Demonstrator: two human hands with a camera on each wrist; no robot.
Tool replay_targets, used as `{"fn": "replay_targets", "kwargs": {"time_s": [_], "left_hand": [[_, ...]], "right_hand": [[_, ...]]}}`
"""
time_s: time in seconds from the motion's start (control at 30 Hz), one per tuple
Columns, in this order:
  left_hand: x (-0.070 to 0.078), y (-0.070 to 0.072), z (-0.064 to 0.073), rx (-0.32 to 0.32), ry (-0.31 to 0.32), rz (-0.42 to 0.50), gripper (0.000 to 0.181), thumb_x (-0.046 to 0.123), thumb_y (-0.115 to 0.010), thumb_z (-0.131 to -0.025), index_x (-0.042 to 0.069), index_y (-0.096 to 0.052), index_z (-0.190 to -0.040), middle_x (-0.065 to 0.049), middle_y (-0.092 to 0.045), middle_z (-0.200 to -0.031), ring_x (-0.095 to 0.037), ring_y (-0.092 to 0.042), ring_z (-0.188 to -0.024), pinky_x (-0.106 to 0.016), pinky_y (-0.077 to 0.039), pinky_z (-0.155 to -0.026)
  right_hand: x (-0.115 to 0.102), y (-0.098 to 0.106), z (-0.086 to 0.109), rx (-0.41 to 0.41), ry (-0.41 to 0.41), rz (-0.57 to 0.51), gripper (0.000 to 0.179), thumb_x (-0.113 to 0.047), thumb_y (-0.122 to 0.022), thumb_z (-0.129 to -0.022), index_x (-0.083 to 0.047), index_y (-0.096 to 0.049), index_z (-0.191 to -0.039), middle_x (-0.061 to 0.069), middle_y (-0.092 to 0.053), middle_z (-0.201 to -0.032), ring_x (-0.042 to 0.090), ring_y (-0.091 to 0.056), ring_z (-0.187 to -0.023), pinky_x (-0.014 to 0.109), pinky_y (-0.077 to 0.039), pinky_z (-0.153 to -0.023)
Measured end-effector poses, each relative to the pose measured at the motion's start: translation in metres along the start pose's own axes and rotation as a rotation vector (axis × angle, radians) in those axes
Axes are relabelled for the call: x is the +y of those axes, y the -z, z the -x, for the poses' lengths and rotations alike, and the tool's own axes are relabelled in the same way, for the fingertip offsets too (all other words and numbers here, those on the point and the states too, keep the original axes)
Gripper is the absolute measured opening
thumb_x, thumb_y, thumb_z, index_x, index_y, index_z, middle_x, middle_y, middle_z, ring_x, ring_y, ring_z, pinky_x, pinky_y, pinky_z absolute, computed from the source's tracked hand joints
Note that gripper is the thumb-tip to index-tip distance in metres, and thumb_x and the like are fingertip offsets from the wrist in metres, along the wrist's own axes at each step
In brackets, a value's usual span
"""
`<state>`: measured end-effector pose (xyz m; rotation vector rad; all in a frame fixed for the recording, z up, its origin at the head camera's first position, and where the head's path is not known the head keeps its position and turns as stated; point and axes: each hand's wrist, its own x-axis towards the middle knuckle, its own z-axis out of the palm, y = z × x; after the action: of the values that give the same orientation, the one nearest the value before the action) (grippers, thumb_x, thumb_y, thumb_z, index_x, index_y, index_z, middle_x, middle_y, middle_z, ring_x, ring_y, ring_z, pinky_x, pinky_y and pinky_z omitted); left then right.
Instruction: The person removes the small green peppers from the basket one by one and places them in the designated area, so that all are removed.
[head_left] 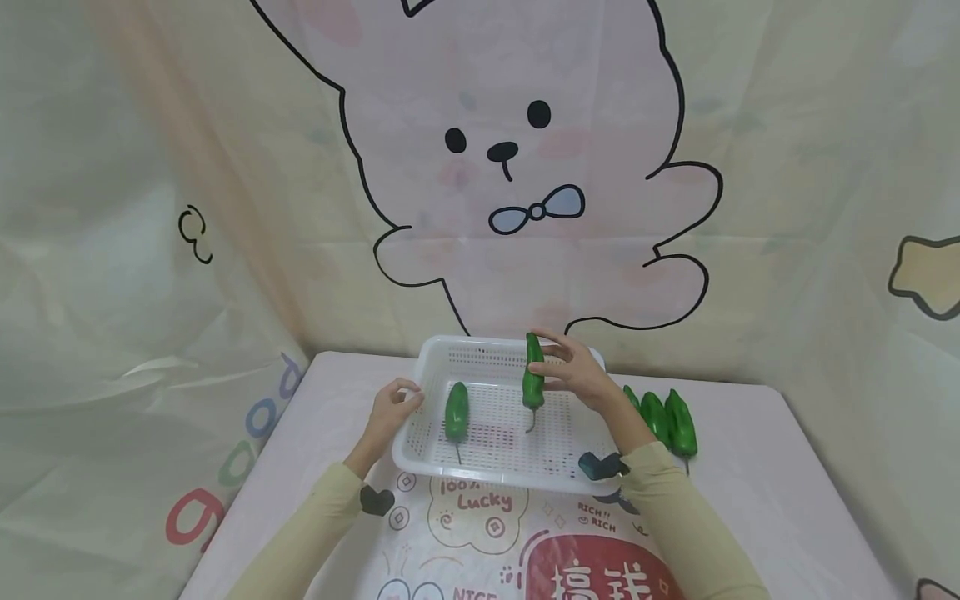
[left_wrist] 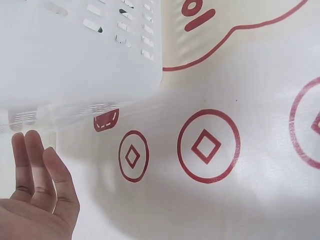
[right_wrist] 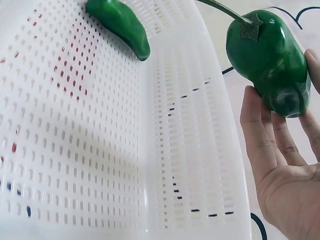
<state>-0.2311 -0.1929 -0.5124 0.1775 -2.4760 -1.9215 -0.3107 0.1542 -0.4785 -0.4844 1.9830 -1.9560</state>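
Note:
A white perforated plastic basket (head_left: pixel 498 477) sits on the table, with one green pepper (head_left: pixel 457 412) lying inside at its left. My left hand (head_left: pixel 392 410) is at the basket's left rim, thumb and forefinger on the rim; in the left wrist view its other fingers (left_wrist: pixel 37 165) reach up close to the basket's outer side. My right hand (head_left: pixel 576 373) holds another green pepper (head_left: pixel 533 375) over the right part of the basket, stem pointing down toward me. The right wrist view shows this pepper (right_wrist: pixel 270 60) between thumb and fingers, beyond the basket's edge.
Several green peppers (head_left: pixel 678 423) lie on the table to the right of the basket, partly behind my right forearm. A printed cloth (head_left: pixel 480 521) with red and brown drawings covers the table in front. Behind stands a fabric backdrop (head_left: pixel 517 275) with a cartoon animal.

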Motion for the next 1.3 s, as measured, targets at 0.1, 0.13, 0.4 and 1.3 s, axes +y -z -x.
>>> {"fn": "replay_targets", "kwargs": {"time_s": [0.1, 0.13, 0.4, 1.3], "left_hand": [[0.014, 0.001, 0.009, -0.006, 0.0, -0.002, 0.017, 0.008, -0.061, -0.1, -0.003, -0.058, -0.113, -0.028, -0.061, -0.117, -0.043, -0.067, -0.099, -0.049, -0.062, -0.078], [0.017, 0.001, 0.012, -0.008, -0.003, -0.001, 0.017, 0.008, -0.061, -0.1, -0.003, -0.058, -0.113, -0.028, -0.061, -0.116, -0.044, -0.067, -0.099, -0.049, -0.062, -0.078], [0.018, 0.002, 0.013, -0.025, -0.021, 0.026, 0.017, 0.007, -0.061, -0.1, -0.004, -0.057, -0.113, -0.029, -0.061, -0.115, -0.05, -0.065, -0.1, -0.051, -0.062, -0.078], [-0.026, 0.001, -0.013, -0.001, -0.008, 0.018, 0.024, 0.019, -0.067, -0.099, 0.003, -0.06, -0.115, -0.023, -0.064, -0.113, -0.035, -0.07, -0.092, -0.042, -0.063, -0.071]], "right_hand": [[0.0, 0.006, 0.005, 0.019, -0.008, -0.002, 0.073, -0.009, -0.078, -0.091, -0.014, -0.042, -0.155, 0.025, -0.046, -0.142, 0.038, -0.064, -0.111, 0.051, -0.059, -0.085], [-0.001, 0.008, 0.007, 0.024, -0.013, -0.004, 0.073, -0.009, -0.078, -0.091, -0.014, -0.042, -0.155, 0.025, -0.046, -0.142, 0.037, -0.064, -0.111, 0.051, -0.059, -0.085], [-0.007, 0.023, 0.022, 0.033, -0.002, -0.016, 0.074, -0.008, -0.076, -0.093, -0.014, -0.039, -0.156, 0.027, -0.042, -0.143, 0.035, -0.064, -0.11, 0.052, -0.058, -0.086], [-0.006, 0.078, 0.075, 0.129, -0.007, 0.09, 0.074, -0.014, -0.075, -0.095, -0.015, -0.036, -0.158, 0.025, -0.044, -0.147, 0.029, -0.057, -0.122, 0.051, -0.058, -0.088]]}}
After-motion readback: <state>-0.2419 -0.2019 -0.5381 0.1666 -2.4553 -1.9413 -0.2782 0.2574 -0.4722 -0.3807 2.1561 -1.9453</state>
